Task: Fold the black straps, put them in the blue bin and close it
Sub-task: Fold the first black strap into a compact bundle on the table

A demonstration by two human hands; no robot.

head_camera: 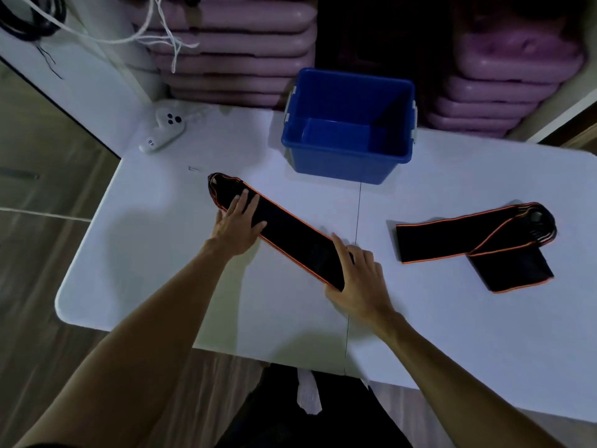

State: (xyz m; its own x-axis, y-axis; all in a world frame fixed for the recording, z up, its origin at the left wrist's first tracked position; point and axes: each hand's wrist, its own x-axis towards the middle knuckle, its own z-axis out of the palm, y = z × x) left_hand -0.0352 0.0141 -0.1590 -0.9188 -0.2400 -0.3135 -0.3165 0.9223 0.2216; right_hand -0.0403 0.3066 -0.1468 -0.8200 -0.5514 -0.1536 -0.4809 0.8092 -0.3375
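A long black strap with orange edging [290, 236] lies diagonally on the white table [161, 253]. My left hand [237, 221] rests flat on its far end, fingers spread. My right hand [358, 279] holds the near end, thumb under the edge and fingers on top. A second black strap [452, 240], loosely doubled over, lies to the right, untouched. The blue bin [349, 163] stands open and empty at the back of the table. No lid is visible.
A white game controller [164, 127] lies at the table's back left corner. Stacks of pink plastic lids or trays [239, 53] sit behind the bin, with white cords [155, 37] hanging at the left. The table edge runs close to my body.
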